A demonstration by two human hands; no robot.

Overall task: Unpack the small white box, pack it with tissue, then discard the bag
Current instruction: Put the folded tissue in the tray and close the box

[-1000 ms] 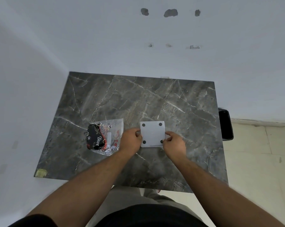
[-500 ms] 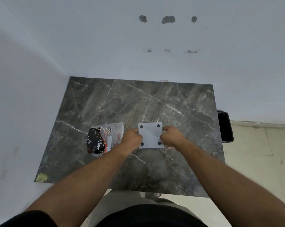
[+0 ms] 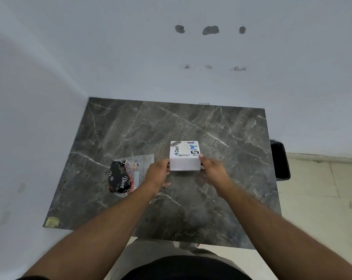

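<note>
The small white box point(image 3: 185, 157) stands on the dark marble table point(image 3: 221, 126), near its middle, with stickers and an oval slot on its top face. My left hand point(image 3: 158, 172) grips its left side and my right hand point(image 3: 211, 169) grips its right side. To the left lies a clear plastic bag point(image 3: 139, 170) printed with red marks, with a black packet lettered "Dove" point(image 3: 119, 177) on it. My left wrist covers the bag's right edge. No tissue is visible.
A black bin point(image 3: 279, 160) stands on the tiled floor against the table's right edge. White walls close the table's back and left sides. A yellowish tape patch point(image 3: 52, 221) marks the near left corner.
The box has been turned over: its plain face with dark dots faced up before, and the stickered top shows now. Both hands stayed on its sides.
</note>
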